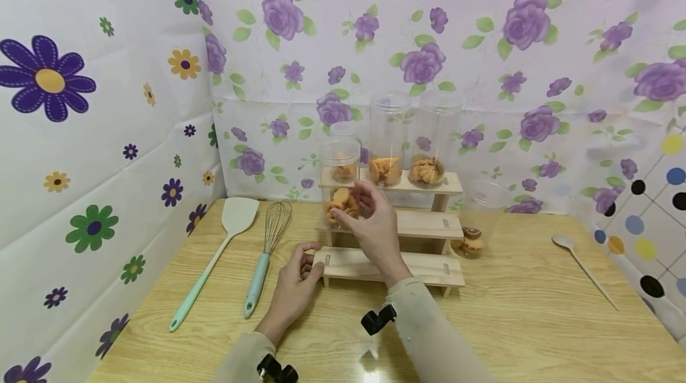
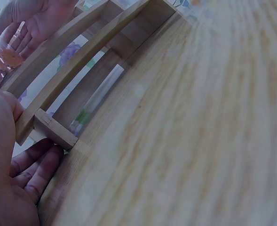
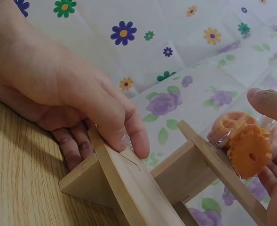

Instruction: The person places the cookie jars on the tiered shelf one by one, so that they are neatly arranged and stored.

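Observation:
A three-tier wooden display rack (image 1: 370,264) stands on the table. At the left end of its lowest step, my left hand (image 1: 293,285) grips the board; the right wrist view shows the thumb and forefinger on top (image 3: 124,136), other fingers beside the support. My right hand (image 1: 377,231) holds a clear plastic jar (image 1: 341,159) of orange-brown cookies (image 3: 249,150) at the left of the middle step, thumb on one side and fingers on the other. Behind, on the top step, are a partly hidden jar and two tall clear jars (image 1: 386,133) (image 1: 436,133) with cookies at the bottom.
Right of the rack, another clear jar (image 1: 485,210) with cookies stands on the table (image 1: 525,311). A pale spoon (image 1: 586,267) lies farther right. On the left lie a green-handled spatula (image 1: 214,258) and a whisk (image 1: 262,270). Flowered cloth (image 1: 300,73) hangs behind.

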### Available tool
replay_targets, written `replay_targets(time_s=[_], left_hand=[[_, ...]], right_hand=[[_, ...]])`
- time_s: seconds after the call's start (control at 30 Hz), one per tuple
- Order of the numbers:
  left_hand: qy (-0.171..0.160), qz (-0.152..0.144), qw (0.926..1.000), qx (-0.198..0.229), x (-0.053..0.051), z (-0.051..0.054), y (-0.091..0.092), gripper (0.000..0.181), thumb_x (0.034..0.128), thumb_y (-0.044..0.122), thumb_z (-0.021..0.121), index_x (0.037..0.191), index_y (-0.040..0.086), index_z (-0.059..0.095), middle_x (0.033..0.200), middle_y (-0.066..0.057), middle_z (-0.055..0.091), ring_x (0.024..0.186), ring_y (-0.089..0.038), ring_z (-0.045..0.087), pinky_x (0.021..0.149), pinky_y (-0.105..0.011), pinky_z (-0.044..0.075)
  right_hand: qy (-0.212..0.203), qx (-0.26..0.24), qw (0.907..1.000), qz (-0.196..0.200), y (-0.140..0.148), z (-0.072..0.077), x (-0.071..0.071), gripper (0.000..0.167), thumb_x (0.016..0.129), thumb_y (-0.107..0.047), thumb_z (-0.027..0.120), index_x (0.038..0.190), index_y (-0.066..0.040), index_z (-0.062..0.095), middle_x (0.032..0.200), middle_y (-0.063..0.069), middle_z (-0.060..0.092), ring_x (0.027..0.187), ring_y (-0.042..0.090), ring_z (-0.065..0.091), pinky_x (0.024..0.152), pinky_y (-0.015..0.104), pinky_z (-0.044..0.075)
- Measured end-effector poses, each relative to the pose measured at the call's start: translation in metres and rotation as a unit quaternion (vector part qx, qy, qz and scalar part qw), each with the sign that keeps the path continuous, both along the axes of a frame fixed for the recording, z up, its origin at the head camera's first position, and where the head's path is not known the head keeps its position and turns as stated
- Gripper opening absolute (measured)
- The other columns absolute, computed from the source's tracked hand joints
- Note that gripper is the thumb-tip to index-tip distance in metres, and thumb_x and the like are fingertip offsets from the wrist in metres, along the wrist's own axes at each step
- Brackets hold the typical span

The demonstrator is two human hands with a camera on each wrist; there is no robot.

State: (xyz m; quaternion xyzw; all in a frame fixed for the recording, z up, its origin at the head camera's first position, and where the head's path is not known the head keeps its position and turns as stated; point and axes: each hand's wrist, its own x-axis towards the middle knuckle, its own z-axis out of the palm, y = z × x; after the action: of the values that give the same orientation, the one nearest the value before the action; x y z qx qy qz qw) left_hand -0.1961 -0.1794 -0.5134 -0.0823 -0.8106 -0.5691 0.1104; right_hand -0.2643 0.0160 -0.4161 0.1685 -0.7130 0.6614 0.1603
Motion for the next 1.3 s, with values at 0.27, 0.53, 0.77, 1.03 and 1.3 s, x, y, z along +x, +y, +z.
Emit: replay_targets(time_s=[0.27, 0.53, 0.77, 1.03, 1.3], left_hand=[[0.001, -0.002, 1.0, 0.0, 0.001, 0.001, 0.0, 0.035, 0.1131, 0.018, 0.066, 0.148, 0.021, 0.062, 0.107, -0.002, 0.073, 0.087, -0.018, 0.068, 0.077, -0.027, 0.055], [0.0, 0.001, 1.0, 0.001, 0.0, -0.001, 0.0, 0.036, 0.1125, 0.017, 0.066, 0.148, 0.02, 0.063, 0.107, -0.002, 0.072, 0.087, -0.018, 0.068, 0.077, -0.027, 0.054], [0.014, 0.0, 0.9999, -0.003, 0.0, -0.002, -0.001, 0.035, 0.1124, 0.017, 0.066, 0.147, 0.017, 0.063, 0.107, -0.004, 0.072, 0.086, -0.016, 0.067, 0.076, -0.027, 0.054], [0.013, 0.001, 0.9999, -0.006, 0.0, -0.002, -0.001, 0.036, 0.1126, 0.017, 0.066, 0.148, 0.015, 0.062, 0.107, -0.003, 0.072, 0.088, -0.016, 0.068, 0.077, -0.026, 0.054], [0.001, 0.001, 1.0, -0.005, 0.0, -0.001, -0.001, 0.035, 0.1129, 0.018, 0.066, 0.148, 0.02, 0.063, 0.108, -0.003, 0.072, 0.09, -0.019, 0.068, 0.078, -0.027, 0.054]], right_hand=[[0.001, 0.011, 0.9999, -0.002, 0.001, 0.001, 0.001, 0.079, 0.09, -0.027, 0.097, 0.158, -0.012, 0.059, 0.141, 0.005, 0.07, 0.132, 0.024, 0.067, 0.117, 0.047, 0.052], [0.01, 0.029, 0.9994, -0.014, 0.01, 0.007, 0.008, 0.088, 0.088, -0.033, 0.098, 0.162, -0.011, 0.055, 0.148, 0.008, 0.066, 0.134, 0.032, 0.066, 0.117, 0.053, 0.051], [0.066, 0.025, 0.9974, -0.018, 0.029, 0.024, 0.022, 0.087, 0.089, -0.025, 0.098, 0.162, -0.008, 0.054, 0.152, 0.015, 0.064, 0.135, 0.033, 0.065, 0.117, 0.056, 0.049], [0.121, 0.028, 0.9921, -0.021, 0.065, 0.053, 0.036, 0.087, 0.087, -0.008, 0.096, 0.163, -0.012, 0.053, 0.15, 0.011, 0.064, 0.136, 0.034, 0.064, 0.116, 0.049, 0.049], [0.152, 0.052, 0.9863, -0.037, 0.114, 0.082, 0.054, 0.102, 0.082, 0.007, 0.094, 0.169, -0.017, 0.045, 0.157, 0.006, 0.059, 0.14, 0.03, 0.06, 0.121, 0.039, 0.046]])
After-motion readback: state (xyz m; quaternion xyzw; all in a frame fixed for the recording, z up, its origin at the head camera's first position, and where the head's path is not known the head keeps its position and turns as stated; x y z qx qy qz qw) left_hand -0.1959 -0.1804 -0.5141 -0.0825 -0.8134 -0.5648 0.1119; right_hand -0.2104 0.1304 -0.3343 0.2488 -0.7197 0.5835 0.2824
